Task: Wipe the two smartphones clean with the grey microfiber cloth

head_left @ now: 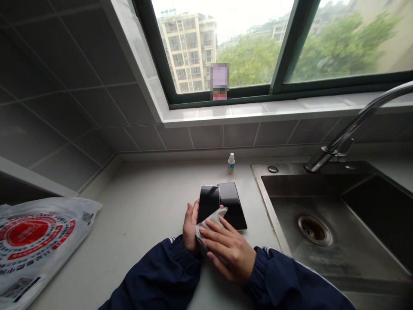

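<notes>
A smartphone [208, 200] with a dark screen and pale edge rests in my left hand [190, 226], which grips it from below and the left side. Over the lower part of its screen lies a grey cloth [213, 216], pressed there by the fingers of my right hand [230, 247]. The cloth hides the phone's bottom end. Just behind and to the right, a black tablet [232, 206] lies flat on the counter. Beyond the tablet stands a small white dropper-like bottle [231, 164] with a blue and yellow label.
To the right is a steel sink [267, 215] with a chrome faucet [332, 146]. A white plastic bag [71, 215] with red print sits at the left on the pale counter [142, 206]. A tiled wall and a window [222, 51] close off the back.
</notes>
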The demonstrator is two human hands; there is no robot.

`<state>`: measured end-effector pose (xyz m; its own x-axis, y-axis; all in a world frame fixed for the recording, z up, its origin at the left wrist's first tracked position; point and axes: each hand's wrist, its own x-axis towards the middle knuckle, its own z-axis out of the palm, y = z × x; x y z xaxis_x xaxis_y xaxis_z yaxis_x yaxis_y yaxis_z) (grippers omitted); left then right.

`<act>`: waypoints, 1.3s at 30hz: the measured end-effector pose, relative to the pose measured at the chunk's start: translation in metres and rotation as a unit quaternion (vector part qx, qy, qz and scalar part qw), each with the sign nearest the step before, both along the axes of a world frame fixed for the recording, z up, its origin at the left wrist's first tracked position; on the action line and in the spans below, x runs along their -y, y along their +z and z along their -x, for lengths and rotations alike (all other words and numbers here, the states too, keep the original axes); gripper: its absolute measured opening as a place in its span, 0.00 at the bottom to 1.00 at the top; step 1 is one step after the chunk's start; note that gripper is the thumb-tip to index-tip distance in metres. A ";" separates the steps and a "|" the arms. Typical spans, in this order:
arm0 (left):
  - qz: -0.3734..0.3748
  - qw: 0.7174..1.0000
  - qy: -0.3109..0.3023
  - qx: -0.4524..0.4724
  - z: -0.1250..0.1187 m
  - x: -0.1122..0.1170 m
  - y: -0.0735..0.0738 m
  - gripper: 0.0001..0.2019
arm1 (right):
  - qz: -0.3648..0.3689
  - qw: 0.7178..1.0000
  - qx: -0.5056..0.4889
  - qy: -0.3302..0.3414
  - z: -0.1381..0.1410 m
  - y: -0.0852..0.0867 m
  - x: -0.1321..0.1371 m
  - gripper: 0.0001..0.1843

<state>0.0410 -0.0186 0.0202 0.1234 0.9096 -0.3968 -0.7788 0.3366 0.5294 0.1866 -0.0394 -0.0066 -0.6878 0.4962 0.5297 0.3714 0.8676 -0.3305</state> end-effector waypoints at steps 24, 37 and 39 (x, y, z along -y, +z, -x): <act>-0.061 0.995 -0.079 0.006 0.004 0.000 -0.012 0.41 | -0.013 0.997 0.072 -0.031 0.003 -0.001 0.008 0.29; -0.227 0.966 -0.117 -0.036 0.008 -0.001 -0.039 0.30 | -0.066 0.986 0.013 -0.153 -0.021 0.002 -0.021 0.28; -0.211 0.970 -0.118 -0.033 0.009 -0.002 -0.038 0.31 | -0.062 0.988 0.024 -0.142 -0.017 0.001 -0.016 0.28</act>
